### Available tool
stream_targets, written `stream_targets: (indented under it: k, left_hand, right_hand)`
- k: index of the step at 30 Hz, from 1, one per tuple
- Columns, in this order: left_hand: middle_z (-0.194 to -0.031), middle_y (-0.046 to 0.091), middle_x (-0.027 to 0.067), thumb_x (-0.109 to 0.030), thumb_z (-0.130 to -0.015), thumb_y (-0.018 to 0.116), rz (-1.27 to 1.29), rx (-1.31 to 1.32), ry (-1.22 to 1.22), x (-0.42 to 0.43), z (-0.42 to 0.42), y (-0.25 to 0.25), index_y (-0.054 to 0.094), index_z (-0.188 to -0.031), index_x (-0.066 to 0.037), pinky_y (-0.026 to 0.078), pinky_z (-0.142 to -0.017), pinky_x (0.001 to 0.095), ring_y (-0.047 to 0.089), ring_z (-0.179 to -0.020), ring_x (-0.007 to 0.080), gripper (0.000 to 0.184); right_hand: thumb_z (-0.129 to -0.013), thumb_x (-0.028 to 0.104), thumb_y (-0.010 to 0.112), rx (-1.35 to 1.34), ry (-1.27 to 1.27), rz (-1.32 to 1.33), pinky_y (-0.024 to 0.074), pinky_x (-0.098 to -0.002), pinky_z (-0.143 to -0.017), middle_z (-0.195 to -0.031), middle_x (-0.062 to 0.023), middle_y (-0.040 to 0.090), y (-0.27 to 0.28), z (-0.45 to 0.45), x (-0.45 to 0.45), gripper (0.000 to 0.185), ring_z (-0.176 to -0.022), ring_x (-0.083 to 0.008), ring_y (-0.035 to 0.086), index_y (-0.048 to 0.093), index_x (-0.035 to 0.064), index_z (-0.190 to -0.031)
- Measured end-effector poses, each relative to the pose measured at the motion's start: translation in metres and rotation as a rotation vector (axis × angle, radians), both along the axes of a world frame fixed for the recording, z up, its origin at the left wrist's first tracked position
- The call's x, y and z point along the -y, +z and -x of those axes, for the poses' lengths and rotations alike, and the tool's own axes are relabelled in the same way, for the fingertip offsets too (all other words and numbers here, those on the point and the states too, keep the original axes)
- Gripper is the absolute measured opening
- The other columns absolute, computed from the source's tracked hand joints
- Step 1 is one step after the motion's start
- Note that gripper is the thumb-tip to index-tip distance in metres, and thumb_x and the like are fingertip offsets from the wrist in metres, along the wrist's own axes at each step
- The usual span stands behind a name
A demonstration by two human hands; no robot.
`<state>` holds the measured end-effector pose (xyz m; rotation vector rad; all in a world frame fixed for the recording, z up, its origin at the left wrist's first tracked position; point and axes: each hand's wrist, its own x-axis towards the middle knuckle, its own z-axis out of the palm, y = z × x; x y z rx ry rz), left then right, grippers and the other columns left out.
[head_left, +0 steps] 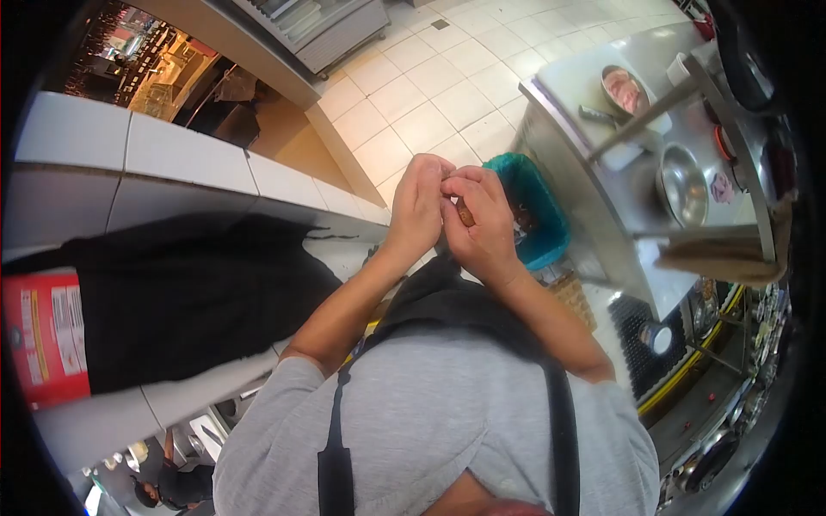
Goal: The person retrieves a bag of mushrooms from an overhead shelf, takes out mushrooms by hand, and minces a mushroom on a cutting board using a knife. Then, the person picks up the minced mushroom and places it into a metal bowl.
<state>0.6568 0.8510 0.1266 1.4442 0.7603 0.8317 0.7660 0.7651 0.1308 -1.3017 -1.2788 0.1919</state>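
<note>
My left hand (418,205) and my right hand (484,215) meet in front of my body, fingers curled and tips together. A small brown object, handle-like in shape (465,212), shows between the fingers of my right hand; its full form is hidden. Whatever lies between the fingertips of my left hand is too small and covered to make out. Just beyond and to the right of the hands stands a bin lined with a teal bag (551,245), with some brownish scraps inside.
At right, a steel table (551,146) bears a white cutting board (564,82), a knife (597,114), a pan of pink meat (623,89) and a metal bowl (685,185). A tiled ledge at left holds black cloth (206,301) and a red package (43,340). Another person (181,486) is lower left.
</note>
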Motion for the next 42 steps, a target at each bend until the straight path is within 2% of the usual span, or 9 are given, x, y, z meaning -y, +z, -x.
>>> stream_targets:
  k: [6,9,11,18,27,32,36,38,42]
  left_hand:
    - [-0.113,0.063,0.006,-0.023,-0.117,0.047,0.006,0.02,-0.153,-0.107,-0.024,-0.019,0.063,-0.122,-0.003,0.057,-0.085,0.0325,0.066,-0.1,0.0182,0.026]
    - [-0.12,0.068,0.0221,-0.026,-0.112,0.055,-0.695,-0.36,-0.217,-0.16,-0.043,-0.003,0.063,-0.123,-0.003,0.058,-0.09,0.0472,0.07,-0.109,0.0421,0.026]
    - [-0.104,0.073,0.0215,-0.039,-0.11,0.059,-0.317,-0.418,-0.219,-0.183,-0.062,0.018,0.058,-0.124,-0.002,0.056,-0.088,0.0519,0.071,-0.102,0.0458,0.039]
    - [-0.105,0.07,0.0237,-0.032,-0.112,0.055,-0.373,-0.447,-0.222,-0.263,-0.108,-0.002,0.055,-0.124,-0.001,0.055,-0.087,0.0545,0.069,-0.099,0.0472,0.033]
    - [-0.13,0.063,0.0292,-0.028,-0.111,0.053,-0.439,-0.416,-0.29,-0.397,-0.2,0.019,0.052,-0.136,0.001,0.054,-0.099,0.0523,0.065,-0.117,0.048,0.038]
    - [-0.137,0.064,0.0266,-0.03,-0.113,0.05,-0.401,-0.331,-0.358,-0.471,-0.252,0.015,0.049,-0.148,0.002,0.054,-0.103,0.0461,0.069,-0.119,0.0435,0.047]
    - [-0.114,0.071,0.0141,-0.031,-0.118,0.045,-0.096,-0.13,-0.279,-0.532,-0.293,-0.015,0.051,-0.145,-0.003,0.058,-0.092,0.0394,0.072,-0.108,0.0266,0.039]
    - [-0.101,0.068,0.008,-0.034,-0.12,0.042,-0.095,-0.361,-0.31,-0.571,-0.316,-0.003,0.054,-0.137,-0.003,0.057,-0.079,0.0339,0.069,-0.091,0.0176,0.037]
    - [-0.107,0.075,0.0179,-0.037,-0.118,0.045,-0.013,-0.332,-0.439,-0.643,-0.358,-0.01,0.057,-0.128,-0.002,0.059,-0.079,0.0382,0.076,-0.089,0.0284,0.038]
  right_hand:
    - [-0.087,-0.006,0.076,0.206,-0.045,0.086,0.0564,-0.0411,-0.082,-0.104,-0.017,0.071,0.01,-0.039,-0.101,0.026,-0.101,-0.0364,0.069,0.073,0.0018,-0.111]
    - [-0.092,-0.003,0.075,-0.073,-0.048,0.255,0.0546,-0.036,-0.079,-0.098,-0.0125,0.07,0.001,-0.068,-0.137,0.018,-0.091,-0.0256,0.069,0.073,0.0003,-0.11]
    - [-0.098,0.0,0.073,-0.147,-0.032,0.327,0.0524,-0.0335,-0.077,-0.094,-0.0111,0.069,-0.016,-0.089,-0.159,0.013,-0.085,-0.0186,0.066,0.071,-0.001,-0.11]
    - [-0.102,0.006,0.073,-0.212,-0.104,0.355,0.0424,-0.0269,-0.066,-0.083,0.0014,0.056,-0.038,-0.129,-0.25,0.012,-0.074,-0.0093,0.046,0.068,-0.002,-0.11]
    - [-0.1,0.008,0.074,-0.467,-0.132,0.19,0.0541,-0.0305,-0.077,-0.092,-0.0063,0.068,-0.046,-0.213,-0.399,0.014,-0.087,-0.014,0.062,0.068,-0.0015,-0.108]
    - [-0.094,0.005,0.074,-0.262,-0.195,0.174,0.0536,-0.033,-0.072,-0.088,-0.0088,0.068,-0.03,-0.269,-0.464,0.01,-0.079,-0.0165,0.063,0.07,0.0013,-0.101]
    - [-0.086,0.001,0.075,-0.077,-0.254,0.067,0.0535,-0.0381,-0.063,-0.087,-0.0126,0.069,-0.018,-0.307,-0.519,0.015,-0.069,-0.0271,0.067,0.071,0.0039,-0.1]
    - [-0.085,0.002,0.075,-0.045,-0.266,0.067,0.0537,-0.0401,-0.062,-0.086,-0.0134,0.068,-0.012,-0.322,-0.549,0.016,-0.067,-0.0284,0.067,0.072,0.0049,-0.1]
    - [-0.087,0.006,0.077,-0.068,-0.313,0.145,0.0546,-0.0408,-0.063,-0.087,-0.0133,0.069,-0.015,-0.355,-0.599,0.015,-0.067,-0.0283,0.067,0.072,0.0051,-0.101]
